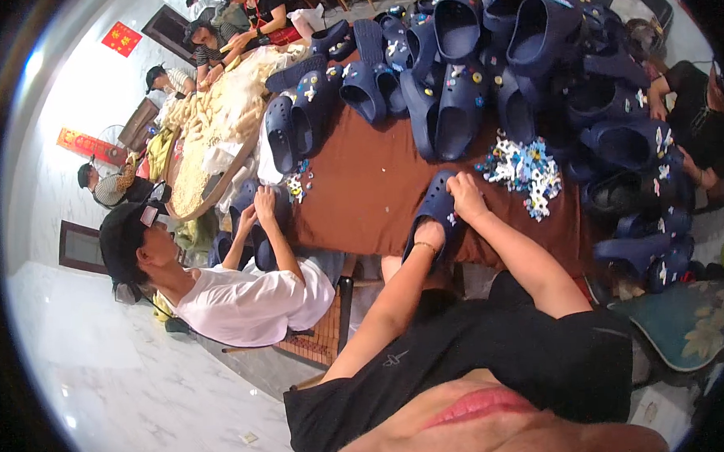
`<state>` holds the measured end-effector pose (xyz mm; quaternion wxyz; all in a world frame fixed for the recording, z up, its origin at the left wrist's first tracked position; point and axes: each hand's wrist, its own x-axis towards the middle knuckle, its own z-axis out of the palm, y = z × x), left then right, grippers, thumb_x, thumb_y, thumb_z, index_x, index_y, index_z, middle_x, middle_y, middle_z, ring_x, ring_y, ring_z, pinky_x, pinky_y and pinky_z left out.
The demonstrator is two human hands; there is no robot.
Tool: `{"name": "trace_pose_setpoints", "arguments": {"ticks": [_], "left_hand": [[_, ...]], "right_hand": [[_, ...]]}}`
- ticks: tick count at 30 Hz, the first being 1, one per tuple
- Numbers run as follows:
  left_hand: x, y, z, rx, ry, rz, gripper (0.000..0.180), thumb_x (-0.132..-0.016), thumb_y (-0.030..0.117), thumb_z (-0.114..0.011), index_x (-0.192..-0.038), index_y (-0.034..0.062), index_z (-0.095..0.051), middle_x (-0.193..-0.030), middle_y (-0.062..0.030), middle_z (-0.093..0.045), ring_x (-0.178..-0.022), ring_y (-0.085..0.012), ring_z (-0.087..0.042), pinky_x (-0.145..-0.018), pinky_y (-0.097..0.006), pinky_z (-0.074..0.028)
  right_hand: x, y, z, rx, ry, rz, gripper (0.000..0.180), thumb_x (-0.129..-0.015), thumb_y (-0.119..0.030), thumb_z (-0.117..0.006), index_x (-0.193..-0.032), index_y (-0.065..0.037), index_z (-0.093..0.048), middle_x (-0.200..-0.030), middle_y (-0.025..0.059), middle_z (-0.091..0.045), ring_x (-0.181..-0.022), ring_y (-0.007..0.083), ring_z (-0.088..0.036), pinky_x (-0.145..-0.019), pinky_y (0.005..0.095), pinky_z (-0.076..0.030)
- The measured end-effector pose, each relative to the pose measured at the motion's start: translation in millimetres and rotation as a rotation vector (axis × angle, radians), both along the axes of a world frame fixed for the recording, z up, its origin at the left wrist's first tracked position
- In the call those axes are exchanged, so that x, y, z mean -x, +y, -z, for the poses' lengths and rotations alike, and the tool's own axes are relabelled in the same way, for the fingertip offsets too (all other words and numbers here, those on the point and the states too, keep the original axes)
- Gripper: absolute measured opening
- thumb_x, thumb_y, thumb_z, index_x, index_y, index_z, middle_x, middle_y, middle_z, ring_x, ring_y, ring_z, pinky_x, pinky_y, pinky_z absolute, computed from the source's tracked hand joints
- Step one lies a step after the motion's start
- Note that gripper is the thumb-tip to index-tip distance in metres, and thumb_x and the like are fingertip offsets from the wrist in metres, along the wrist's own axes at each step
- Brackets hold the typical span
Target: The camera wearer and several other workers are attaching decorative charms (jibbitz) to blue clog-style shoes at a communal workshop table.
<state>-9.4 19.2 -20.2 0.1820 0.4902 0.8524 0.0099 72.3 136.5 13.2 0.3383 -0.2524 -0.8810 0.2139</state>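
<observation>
At centre frame we grip a navy clog on the brown table: left hand curled around its heel, right hand fingers pinching its top. Just right lies a heap of small charms.

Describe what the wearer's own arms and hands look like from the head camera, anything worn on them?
Both forearms come up from the lower edge bare, with no gloves on either hand. The left hand has a thin gold-coloured bracelet at the wrist. The right hand shows no ring, watch or band that I can make out. Short black sleeves of a black top end above the elbows.
</observation>
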Motion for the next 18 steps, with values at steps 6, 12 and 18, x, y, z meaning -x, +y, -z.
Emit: {"name": "trace_pose_setpoints", "arguments": {"ticks": [6,12,18], "left_hand": [[-4,3,-11,0.037,-0.016,0.023,0.027,-0.077,0.013,-0.040,-0.077,0.0021,-0.065,-0.085,-0.0187,-0.061,-0.080,-0.0299,-0.060,-0.073,-0.038,-0.047],[-2,0,2,-0.051,0.039,0.020,0.027,-0.077,0.013,-0.040,-0.075,0.0009,-0.064,-0.084,-0.0193,-0.061,-0.079,-0.0300,-0.060,-0.072,-0.038,-0.047],[-6,-1,-13,-0.037,-0.011,0.019,0.026,-0.077,0.012,-0.041,-0.074,0.0006,-0.064,-0.084,-0.0189,-0.061,-0.079,-0.0305,-0.060,-0.071,-0.038,-0.048]], "right_hand": [[-27,20,6,0.047,0.092,0.300,0.014,-0.065,-0.001,-0.055,-0.077,-0.006,-0.050,-0.083,0.0118,-0.048,-0.084,0.0302,-0.046,-0.074,0.0403,-0.037],[-22,4,6,-0.052,-0.061,0.040,0.035,-0.070,-0.003,-0.052,-0.105,0.001,-0.050,-0.114,0.0173,-0.044,-0.107,0.0341,-0.040,-0.091,0.0381,-0.032],[-18,-23,12,0.016,-0.089,0.000,0.030,-0.068,-0.001,-0.051,-0.098,-0.001,-0.050,-0.100,0.0155,-0.048,-0.097,0.0332,-0.044,-0.084,0.0412,-0.038]]}}
